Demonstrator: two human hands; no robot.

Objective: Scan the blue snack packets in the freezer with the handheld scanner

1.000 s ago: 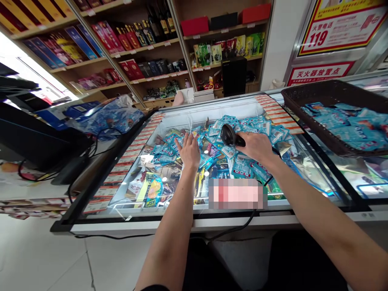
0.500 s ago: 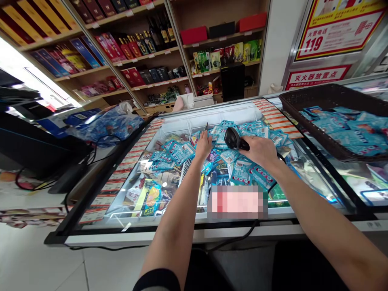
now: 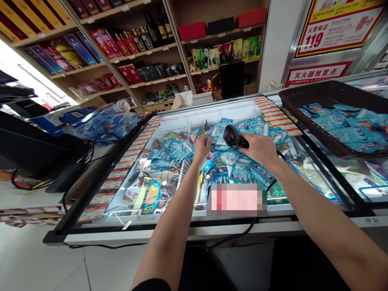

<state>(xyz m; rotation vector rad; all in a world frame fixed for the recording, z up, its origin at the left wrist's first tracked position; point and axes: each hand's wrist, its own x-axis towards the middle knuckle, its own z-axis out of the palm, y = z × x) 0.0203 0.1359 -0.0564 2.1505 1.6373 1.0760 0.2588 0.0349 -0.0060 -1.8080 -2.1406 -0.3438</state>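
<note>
My right hand (image 3: pixel 261 149) is wrapped round the handle of a black barcode scanner (image 3: pixel 232 136), whose head points left over a spread of blue snack packets (image 3: pixel 239 171). A cable runs from the scanner beneath my right forearm. To the scanner's left, my left hand (image 3: pixel 202 147) hovers close above the packets, its fingers loosely bent and apart, with nothing visible in them. Another cluster of blue packets (image 3: pixel 180 150) lies left of that hand. All these packets are spread over the glass top of a freezer (image 3: pixel 121 202), with other goods showing through the glass.
On the right stands a dark brown basket (image 3: pixel 306 135) holding more blue packets. A clear plastic bag of blue packs (image 3: pixel 106 123) sits at the left beside a black monitor (image 3: pixel 27 145). Shelves (image 3: pixel 154 50) with boxes and bottles rise behind the freezer.
My left hand's fingers have bent from a straighter pose, staying near the same spot. My right hand still holds the scanner, almost unmoved. The view has shifted slightly.
</note>
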